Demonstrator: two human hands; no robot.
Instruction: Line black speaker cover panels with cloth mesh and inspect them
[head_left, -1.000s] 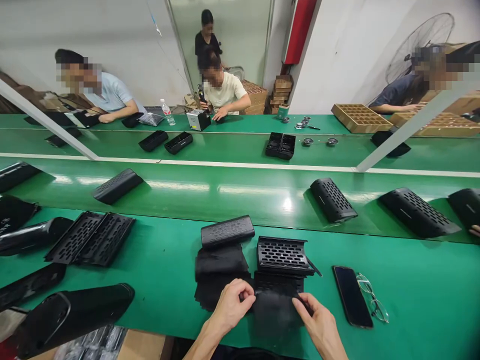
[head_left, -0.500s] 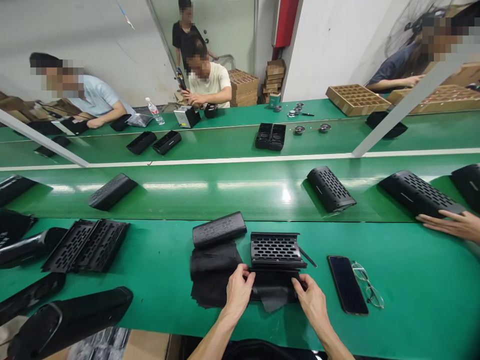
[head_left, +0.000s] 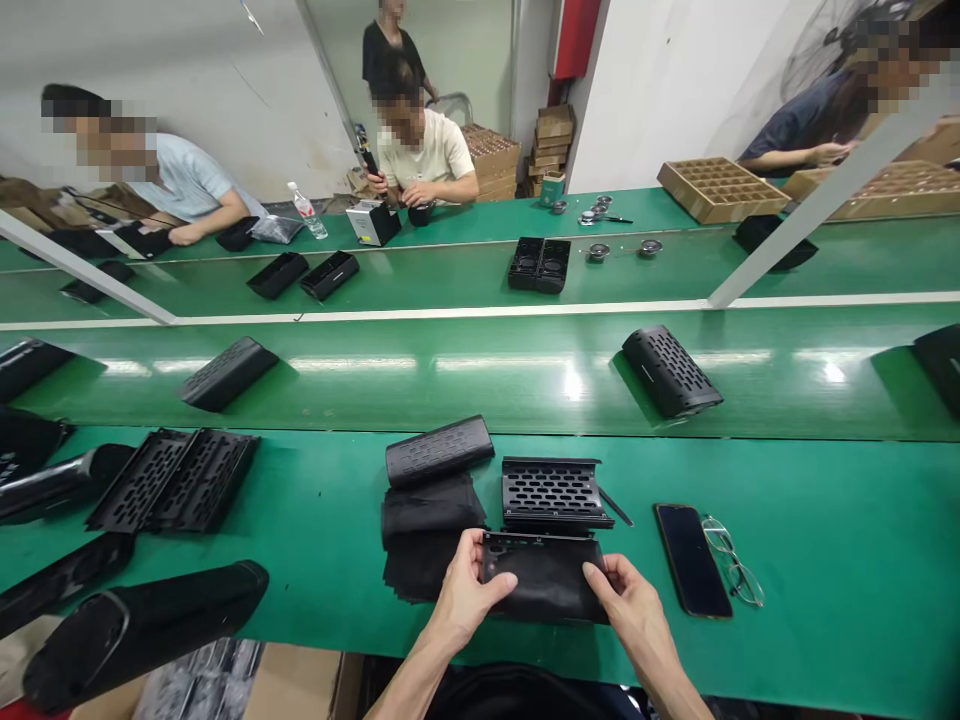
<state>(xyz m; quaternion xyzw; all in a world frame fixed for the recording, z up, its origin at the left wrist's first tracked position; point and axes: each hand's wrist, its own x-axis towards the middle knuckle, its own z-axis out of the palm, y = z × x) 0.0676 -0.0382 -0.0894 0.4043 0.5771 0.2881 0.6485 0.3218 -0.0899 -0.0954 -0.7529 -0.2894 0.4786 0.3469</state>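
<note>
Black panel [head_left: 544,578] between two hands [head_left: 466,590] [head_left: 628,605]

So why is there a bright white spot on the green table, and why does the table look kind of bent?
In the head view, a white glare spot shines on the glossy green workbench, probably from a light overhead; in that same view, the bench edges curve towards the sides, probably because the lens is very wide.

Black fabric [head_left: 544,580], a black speaker grille [head_left: 551,492] patterned with rows of oval holes, green bench mat [head_left: 825,520].
</note>
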